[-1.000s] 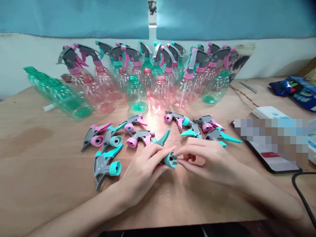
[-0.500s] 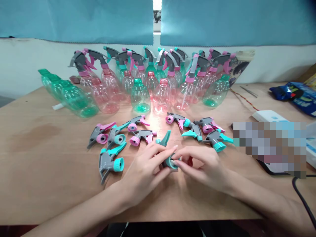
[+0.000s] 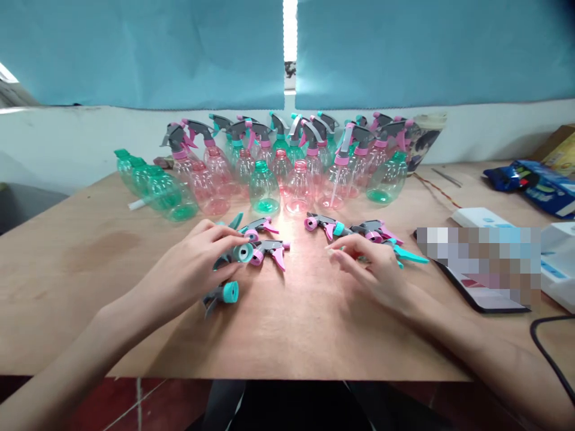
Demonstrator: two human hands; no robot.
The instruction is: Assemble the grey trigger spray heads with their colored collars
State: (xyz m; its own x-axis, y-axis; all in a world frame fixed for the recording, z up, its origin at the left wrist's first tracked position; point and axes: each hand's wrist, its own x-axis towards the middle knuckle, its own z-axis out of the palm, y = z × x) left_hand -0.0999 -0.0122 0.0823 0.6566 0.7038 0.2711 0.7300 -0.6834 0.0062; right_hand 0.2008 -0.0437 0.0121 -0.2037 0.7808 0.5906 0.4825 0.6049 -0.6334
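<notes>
My left hand point(image 3: 193, 254) is closed around a grey trigger spray head with a teal collar point(image 3: 243, 252), its round opening facing me. Thumb below and fingers above hold it close over the tabletop. Just below lies another teal-collared spray head point(image 3: 226, 293). To its right rest two pink-and-grey spray heads point(image 3: 272, 246). My right hand point(image 3: 375, 266) is over the right side with thumb and forefinger pinched; a small pale bit shows at the tips, too small to name. Under and behind this hand lie several pink and teal spray heads point(image 3: 372, 229), partly hidden.
Clear pink and green bottles point(image 3: 265, 188) stand in rows at the back, many with spray heads fitted. Green bottles point(image 3: 168, 191) crowd the left end near a white tube point(image 3: 139, 204). At right are a phone-like device point(image 3: 489, 299), white boxes point(image 3: 480, 216) and a blue packet point(image 3: 545, 185).
My hands have parted. The left moved left to the loose spray heads; the right drew slightly up and right. No spray head is between both hands now. The view has also shifted.
</notes>
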